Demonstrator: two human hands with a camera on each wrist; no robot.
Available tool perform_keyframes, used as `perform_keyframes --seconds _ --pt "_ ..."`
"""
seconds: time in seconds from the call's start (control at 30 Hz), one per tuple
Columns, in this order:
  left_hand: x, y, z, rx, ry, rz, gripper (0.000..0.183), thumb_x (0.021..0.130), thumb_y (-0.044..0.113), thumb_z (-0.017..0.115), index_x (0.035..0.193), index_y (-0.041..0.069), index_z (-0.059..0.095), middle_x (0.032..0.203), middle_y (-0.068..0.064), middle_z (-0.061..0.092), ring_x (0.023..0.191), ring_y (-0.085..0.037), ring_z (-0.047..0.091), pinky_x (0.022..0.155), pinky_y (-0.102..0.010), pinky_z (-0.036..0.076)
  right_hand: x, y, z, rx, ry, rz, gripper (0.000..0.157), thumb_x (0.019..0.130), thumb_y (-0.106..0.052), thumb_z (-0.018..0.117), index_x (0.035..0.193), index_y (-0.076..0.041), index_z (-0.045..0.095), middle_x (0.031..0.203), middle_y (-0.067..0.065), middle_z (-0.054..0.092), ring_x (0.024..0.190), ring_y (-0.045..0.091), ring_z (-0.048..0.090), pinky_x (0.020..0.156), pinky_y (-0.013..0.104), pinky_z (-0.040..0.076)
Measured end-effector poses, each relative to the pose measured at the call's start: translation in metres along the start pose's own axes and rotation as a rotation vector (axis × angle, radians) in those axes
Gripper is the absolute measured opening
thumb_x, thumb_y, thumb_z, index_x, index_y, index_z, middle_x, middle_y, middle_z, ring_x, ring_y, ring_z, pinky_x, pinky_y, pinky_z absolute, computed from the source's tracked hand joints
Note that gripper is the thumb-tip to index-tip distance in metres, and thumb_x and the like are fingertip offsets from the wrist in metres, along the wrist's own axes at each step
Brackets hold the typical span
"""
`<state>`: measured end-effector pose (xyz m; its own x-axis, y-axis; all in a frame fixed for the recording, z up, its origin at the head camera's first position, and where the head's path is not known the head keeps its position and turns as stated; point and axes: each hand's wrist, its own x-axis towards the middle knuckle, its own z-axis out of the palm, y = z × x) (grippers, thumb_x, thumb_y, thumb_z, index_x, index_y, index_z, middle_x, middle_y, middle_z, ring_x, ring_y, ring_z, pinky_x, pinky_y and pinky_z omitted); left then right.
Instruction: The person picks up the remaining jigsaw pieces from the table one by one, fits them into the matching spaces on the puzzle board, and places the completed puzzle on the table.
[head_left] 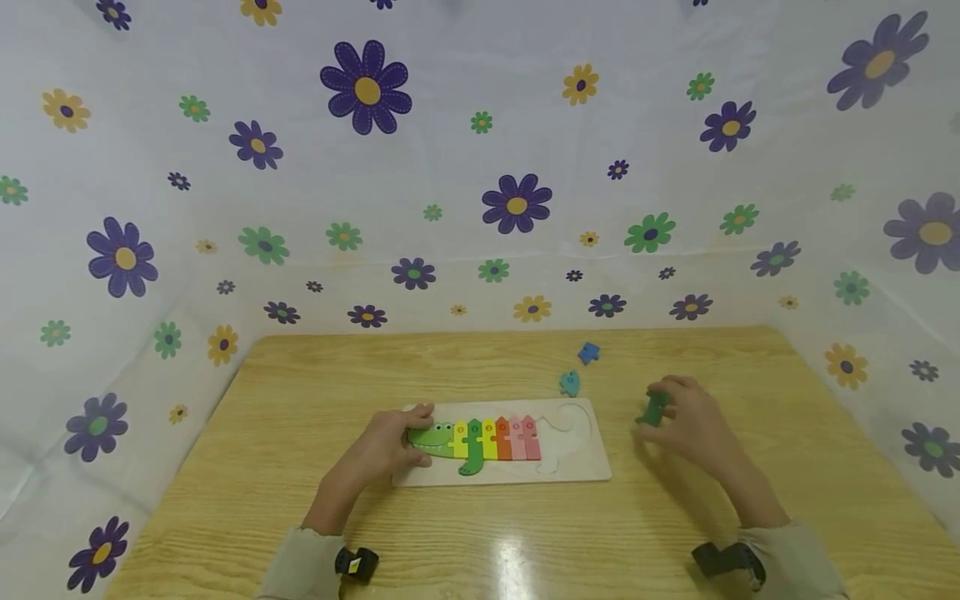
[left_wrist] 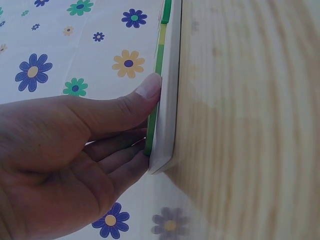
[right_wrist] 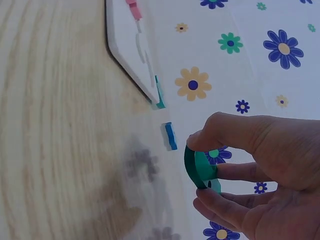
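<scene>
My left hand rests at the left end of a pale wooden puzzle board, thumb and fingers spread about the green crocodile head piece. The thumb lies on this end in the left wrist view; some fingertips are hidden behind it. Beside the head sit yellow, green, orange and pink numbered pieces; bare recesses show at the right end. Right of the board, my right hand holds a dark green puzzle piece above the table, pinched between thumb and fingers.
Behind the board's right part, a teal puzzle piece and a blue puzzle piece lie on the wooden table. A white flowered cloth hangs round the back and sides. Each wrist wears a black strap.
</scene>
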<state>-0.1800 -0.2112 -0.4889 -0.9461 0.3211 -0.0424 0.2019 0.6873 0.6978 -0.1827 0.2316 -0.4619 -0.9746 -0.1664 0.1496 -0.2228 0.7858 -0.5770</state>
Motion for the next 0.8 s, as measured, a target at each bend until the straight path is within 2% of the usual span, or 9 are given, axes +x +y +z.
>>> perform_keyframes --seconds 0.17,0.3,0.43,0.63,0.8 --pt "0.0 0.0 0.0 0.002 0.0 0.004 0.059 0.077 0.0 0.086 0.133 -0.005 0.065 0.153 -0.011 0.051 0.146 -0.029 0.042 0.119 -0.046 0.036 0.002 0.002 -0.004 0.032 0.029 -0.027 0.055 0.078 -0.007 0.085 0.122 0.015 0.062 0.134 0.043 0.046 0.098 0.052 0.069 0.079 0.049 0.063" --pt "-0.001 -0.001 0.0 0.0 0.004 0.009 0.059 0.078 0.0 0.086 0.132 -0.005 0.065 0.152 -0.011 0.052 0.146 -0.029 0.042 0.119 -0.046 0.035 0.004 0.0 -0.012 0.042 0.045 -0.038 0.053 0.079 -0.007 0.085 0.122 0.014 0.062 0.135 0.043 0.047 0.1 0.053 0.069 0.079 0.051 0.063" --pt "-0.002 0.0 0.0 0.0 0.001 -0.003 0.059 0.078 0.0 0.085 0.133 -0.005 0.065 0.153 -0.011 0.051 0.146 -0.028 0.041 0.119 -0.046 0.034 0.008 0.0 -0.02 0.039 0.026 -0.009 0.053 0.081 -0.01 0.084 0.124 0.012 0.062 0.139 0.041 0.047 0.105 0.052 0.068 0.082 0.055 0.062" --pt "-0.001 0.0 0.0 -0.005 -0.004 -0.004 0.059 0.079 0.001 0.085 0.134 -0.004 0.064 0.154 -0.01 0.05 0.147 -0.028 0.04 0.119 -0.045 0.034 0.011 0.001 -0.03 0.052 0.005 0.025 0.058 0.083 -0.013 0.085 0.13 0.01 0.06 0.144 0.04 0.043 0.109 0.046 0.069 0.093 0.063 0.055" --pt "0.0 0.0 0.0 -0.003 -0.008 -0.004 0.059 0.079 0.002 0.085 0.134 -0.004 0.064 0.154 -0.01 0.05 0.147 -0.028 0.04 0.12 -0.046 0.033 0.01 0.0 -0.035 0.077 0.001 0.03 0.06 0.084 -0.013 0.084 0.133 0.01 0.058 0.148 0.038 0.04 0.11 0.049 0.067 0.087 0.053 0.061"
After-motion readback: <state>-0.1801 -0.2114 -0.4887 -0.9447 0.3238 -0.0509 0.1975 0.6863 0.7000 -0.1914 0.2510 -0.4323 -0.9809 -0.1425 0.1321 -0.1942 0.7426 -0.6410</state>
